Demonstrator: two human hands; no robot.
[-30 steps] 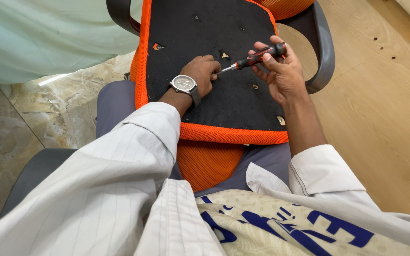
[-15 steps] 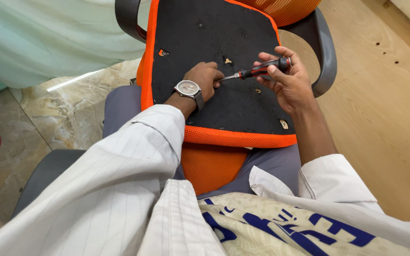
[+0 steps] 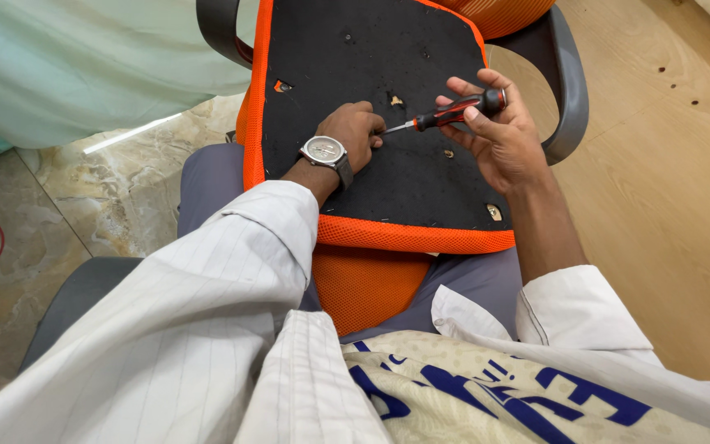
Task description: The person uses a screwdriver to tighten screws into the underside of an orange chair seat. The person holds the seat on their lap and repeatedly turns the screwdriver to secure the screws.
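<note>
One screwdriver [image 3: 454, 110], red and black in the handle, lies nearly level across the underside of an upturned chair seat [image 3: 371, 82]. Its long axis runs from about 2 o'clock at the handle end to 8 o'clock at the tip, and the thin metal shaft points left toward the left hand [image 3: 357, 131].

The right hand [image 3: 499, 136] has its fingers [image 3: 486, 82] curled snugly round the handle, thumb pressed on the near side. The left hand rests knuckles-up on the black panel, its fingers bent inward and closed at the screwdriver's tip; whether they pinch a screw there I cannot tell. One wristwatch [image 3: 325, 151] sits on the left wrist.

The black panel is bordered in orange mesh along its left and near edges, and it lies across the person's lap. Open black surface stretches toward 12 o'clock above both hands, and some toward 6 o'clock below them. Two dark armrests [image 3: 564, 90] show, one at 11 o'clock and one at 3 o'clock, the latter just beside the right hand. Several small mounting holes dot the panel.
</note>
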